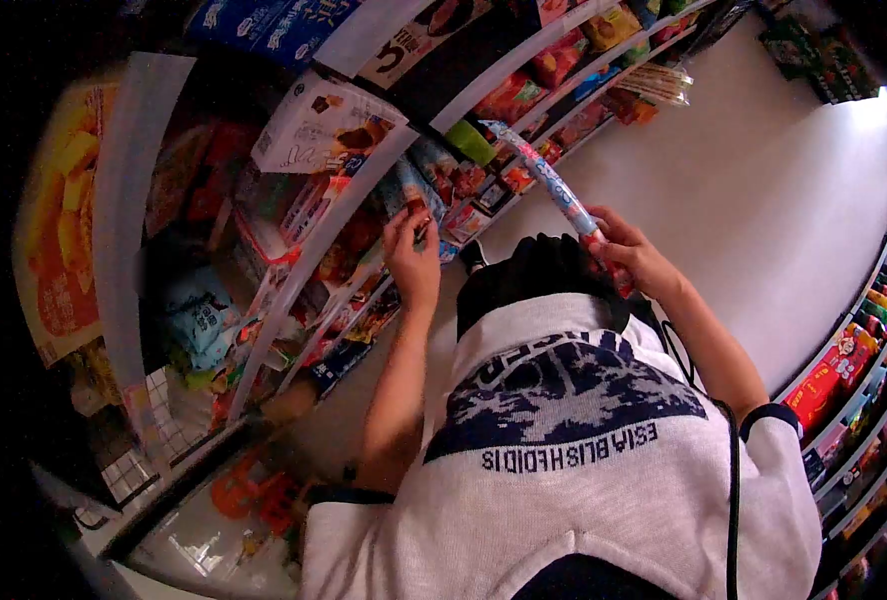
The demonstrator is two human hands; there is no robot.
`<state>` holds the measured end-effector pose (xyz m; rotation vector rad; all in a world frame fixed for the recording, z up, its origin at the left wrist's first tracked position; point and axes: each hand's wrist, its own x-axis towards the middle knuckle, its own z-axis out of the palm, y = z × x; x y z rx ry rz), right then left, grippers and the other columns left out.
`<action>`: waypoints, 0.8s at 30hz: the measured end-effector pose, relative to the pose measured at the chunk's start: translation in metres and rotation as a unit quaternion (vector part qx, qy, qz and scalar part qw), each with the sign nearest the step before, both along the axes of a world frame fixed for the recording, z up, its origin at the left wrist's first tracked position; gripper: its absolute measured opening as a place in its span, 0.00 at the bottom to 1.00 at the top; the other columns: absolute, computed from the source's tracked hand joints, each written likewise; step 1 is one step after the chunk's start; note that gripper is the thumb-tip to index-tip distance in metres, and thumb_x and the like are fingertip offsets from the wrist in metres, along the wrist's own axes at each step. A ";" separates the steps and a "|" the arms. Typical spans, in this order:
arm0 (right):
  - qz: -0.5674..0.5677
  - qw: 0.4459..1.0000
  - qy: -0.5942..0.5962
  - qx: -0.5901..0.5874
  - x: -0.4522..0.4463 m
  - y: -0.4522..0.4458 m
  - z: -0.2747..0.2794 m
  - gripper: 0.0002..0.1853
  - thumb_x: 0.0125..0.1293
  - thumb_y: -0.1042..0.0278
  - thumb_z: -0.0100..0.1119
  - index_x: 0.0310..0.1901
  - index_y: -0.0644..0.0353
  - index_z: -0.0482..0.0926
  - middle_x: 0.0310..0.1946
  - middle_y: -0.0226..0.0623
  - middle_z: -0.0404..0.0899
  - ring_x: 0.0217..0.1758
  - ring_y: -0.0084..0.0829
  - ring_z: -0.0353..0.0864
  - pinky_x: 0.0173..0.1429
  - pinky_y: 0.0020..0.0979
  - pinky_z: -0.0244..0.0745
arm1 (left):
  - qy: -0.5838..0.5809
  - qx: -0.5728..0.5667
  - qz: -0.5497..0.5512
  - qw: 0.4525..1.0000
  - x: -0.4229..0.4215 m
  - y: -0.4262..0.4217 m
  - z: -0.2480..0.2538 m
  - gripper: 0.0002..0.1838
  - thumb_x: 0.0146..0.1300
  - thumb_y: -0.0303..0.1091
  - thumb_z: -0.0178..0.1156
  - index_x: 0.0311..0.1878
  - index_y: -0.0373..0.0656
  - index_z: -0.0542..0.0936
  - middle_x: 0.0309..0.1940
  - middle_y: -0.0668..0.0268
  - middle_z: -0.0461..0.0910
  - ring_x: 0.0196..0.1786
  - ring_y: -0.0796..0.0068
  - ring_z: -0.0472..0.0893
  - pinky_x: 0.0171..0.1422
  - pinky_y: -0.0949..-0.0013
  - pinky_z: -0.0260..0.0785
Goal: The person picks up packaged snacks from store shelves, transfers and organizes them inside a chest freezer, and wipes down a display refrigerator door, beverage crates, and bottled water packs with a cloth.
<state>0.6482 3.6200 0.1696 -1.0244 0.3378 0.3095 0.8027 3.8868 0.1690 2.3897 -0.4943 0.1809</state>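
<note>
My right hand (629, 255) is closed round the lower end of a long, thin printed packet (561, 192). It is blue and white with a red end, slightly curved, and slants up and to the left towards the shelf. My left hand (411, 245) is raised at the shelf front with its fingers bent together. A narrow brown-and-blue item (412, 188) shows just above its fingertips; whether the fingers grip it is hard to make out. Colourful snack packets (469, 180) lie on the shelf beside that hand.
Shelves with a white edge (314, 230) curve along my left, holding a white printed box (329, 125) and pale blue bags (199, 315). Bagged snacks (559, 60) line the shelves ahead. Pale floor (754, 200) lies to the right, with another stocked shelf (864, 350) beyond.
</note>
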 end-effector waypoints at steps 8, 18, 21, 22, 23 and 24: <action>0.017 0.999 0.021 0.031 0.011 0.004 -0.007 0.28 0.62 0.71 0.53 0.64 0.51 0.59 0.40 0.30 0.70 0.33 0.20 0.72 0.32 0.19 0.69 | -0.020 -0.055 0.033 0.998 -0.024 0.002 -0.003 0.14 0.52 0.23 0.64 0.44 0.43 0.78 0.51 0.58 0.71 0.54 0.60 0.72 0.56 0.62 0.66; 0.034 0.918 0.054 0.390 0.020 0.012 -0.027 0.23 0.68 0.59 0.43 0.61 0.61 0.60 0.40 0.41 0.75 0.19 0.20 0.69 0.17 0.20 0.68 | 0.037 -0.252 0.091 0.963 -0.037 0.010 0.004 0.09 0.60 0.26 0.60 0.42 0.37 0.74 0.42 0.63 0.70 0.45 0.76 0.73 0.48 0.71 0.70; 0.066 0.876 0.040 0.476 0.020 0.011 -0.031 0.21 0.69 0.59 0.39 0.58 0.63 0.62 0.42 0.45 0.75 0.19 0.20 0.69 0.16 0.20 0.68 | -0.009 -0.179 0.143 0.973 -0.032 0.013 0.012 0.07 0.60 0.26 0.59 0.41 0.38 0.74 0.37 0.65 0.72 0.42 0.74 0.72 0.45 0.69 0.68; 0.059 0.866 0.040 0.494 0.020 0.012 -0.026 0.20 0.69 0.60 0.39 0.56 0.64 0.63 0.43 0.46 0.74 0.19 0.21 0.69 0.16 0.20 0.68 | -0.035 -0.150 0.137 0.979 -0.024 0.016 0.010 0.06 0.60 0.26 0.59 0.40 0.39 0.74 0.37 0.65 0.72 0.41 0.73 0.72 0.44 0.69 0.68; 0.051 0.857 0.041 0.512 0.020 0.013 -0.022 0.19 0.68 0.60 0.38 0.55 0.65 0.64 0.43 0.48 0.74 0.19 0.21 0.68 0.17 0.21 0.69 | -0.061 -0.122 0.130 0.982 -0.018 0.017 0.009 0.06 0.60 0.26 0.59 0.40 0.39 0.75 0.36 0.65 0.72 0.41 0.71 0.72 0.43 0.68 0.67; 0.051 0.848 0.039 0.526 0.019 0.013 -0.021 0.19 0.68 0.61 0.38 0.55 0.65 0.64 0.44 0.48 0.74 0.19 0.21 0.68 0.16 0.21 0.69 | -0.083 -0.101 0.123 0.984 -0.015 0.013 0.013 0.06 0.59 0.25 0.60 0.39 0.40 0.76 0.36 0.64 0.73 0.40 0.67 0.71 0.43 0.66 0.65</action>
